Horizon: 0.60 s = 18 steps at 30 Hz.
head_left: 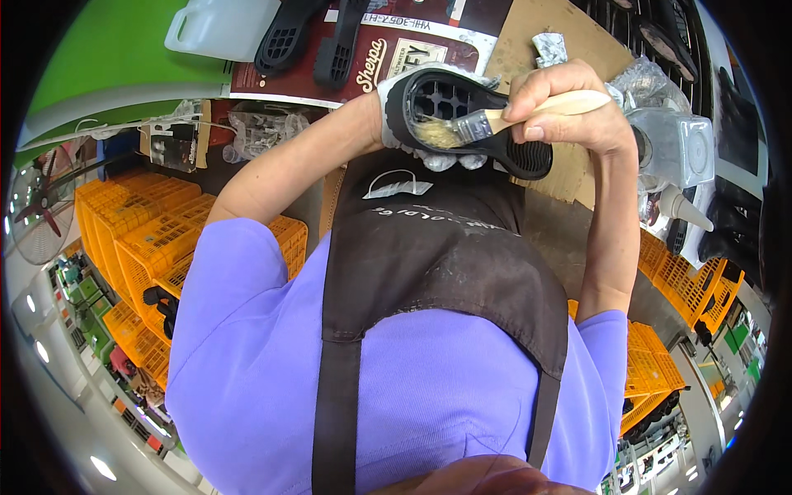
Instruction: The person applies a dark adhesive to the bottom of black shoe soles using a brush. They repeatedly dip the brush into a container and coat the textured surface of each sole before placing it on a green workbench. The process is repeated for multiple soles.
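Note:
A black shoe sole (447, 92) rests in my left hand (390, 103), which wears a whitish glove. The gloved fingers wrap round the sole's edge from below, and their tips show along its near side. Its cavity, with a square grid inside, faces up. Bare, my right hand (571, 106) grips the pale wooden handle of a flat paintbrush (474, 127). The bristles touch the inside of the sole near its left end. A wet-looking sheen shows on the sole's inner face around the grid.
Two black soles (282, 41) lie at the back on a dark red printed box (256, 81), beside a white plastic jug (219, 29). Cardboard (528, 29) covers the bench. At right stand a clear plastic container (681, 144) and a nozzle bottle (685, 206). Orange crates (157, 239) flank me.

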Each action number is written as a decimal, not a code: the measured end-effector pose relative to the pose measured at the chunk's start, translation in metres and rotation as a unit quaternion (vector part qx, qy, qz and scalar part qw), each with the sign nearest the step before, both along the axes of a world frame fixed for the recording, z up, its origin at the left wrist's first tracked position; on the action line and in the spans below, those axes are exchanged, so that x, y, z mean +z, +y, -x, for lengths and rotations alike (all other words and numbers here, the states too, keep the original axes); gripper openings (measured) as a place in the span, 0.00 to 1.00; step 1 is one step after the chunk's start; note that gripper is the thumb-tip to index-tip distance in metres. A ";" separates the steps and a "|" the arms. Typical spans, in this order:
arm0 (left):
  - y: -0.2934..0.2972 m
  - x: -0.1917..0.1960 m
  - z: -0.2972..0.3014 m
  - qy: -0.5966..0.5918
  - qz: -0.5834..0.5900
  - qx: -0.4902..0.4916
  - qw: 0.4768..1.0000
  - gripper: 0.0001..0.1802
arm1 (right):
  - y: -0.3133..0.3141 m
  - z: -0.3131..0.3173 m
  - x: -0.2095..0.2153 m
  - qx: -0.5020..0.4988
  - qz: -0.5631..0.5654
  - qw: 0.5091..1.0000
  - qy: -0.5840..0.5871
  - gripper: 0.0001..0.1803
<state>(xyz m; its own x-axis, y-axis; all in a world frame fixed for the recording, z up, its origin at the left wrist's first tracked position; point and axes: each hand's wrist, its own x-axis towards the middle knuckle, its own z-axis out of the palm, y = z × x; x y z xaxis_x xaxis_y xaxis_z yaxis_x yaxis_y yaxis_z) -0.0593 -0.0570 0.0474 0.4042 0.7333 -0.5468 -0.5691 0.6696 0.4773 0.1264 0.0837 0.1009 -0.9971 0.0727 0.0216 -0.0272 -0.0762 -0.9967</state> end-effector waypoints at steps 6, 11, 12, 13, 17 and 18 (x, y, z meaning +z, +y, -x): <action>0.000 -0.017 0.014 -0.197 -0.024 -0.008 0.980 0.19 | 0.012 -0.013 0.003 0.006 -0.068 0.996 -0.049 0.10; 0.014 0.007 0.022 -0.245 -0.020 -0.092 0.965 0.28 | 0.029 -0.044 0.012 -0.034 -0.155 0.984 -0.078 0.08; 0.013 0.019 0.021 -0.222 -0.003 -0.074 0.972 0.28 | 0.029 -0.050 0.017 -0.064 -0.173 0.978 -0.093 0.08; 0.014 0.020 0.019 -0.159 -0.059 -0.023 0.985 0.29 | 0.024 -0.058 0.017 -0.147 -0.158 0.976 -0.040 0.09; 0.005 0.029 0.000 0.129 -0.278 0.186 0.934 0.21 | 0.005 -0.060 -0.001 -0.340 0.029 0.936 0.089 0.14; 0.008 0.027 -0.003 0.176 -0.344 0.223 0.895 0.21 | -0.005 -0.055 0.001 -0.358 0.068 0.925 0.106 0.13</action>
<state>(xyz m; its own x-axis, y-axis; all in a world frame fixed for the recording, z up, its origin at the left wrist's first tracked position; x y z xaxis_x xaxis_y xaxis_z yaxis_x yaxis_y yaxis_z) -0.0567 -0.0489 0.0741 -0.1201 0.9910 0.0591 -0.4405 -0.1065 0.8914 0.1813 0.0790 0.1023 -0.6663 0.7297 0.1538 -0.3142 -0.0877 -0.9453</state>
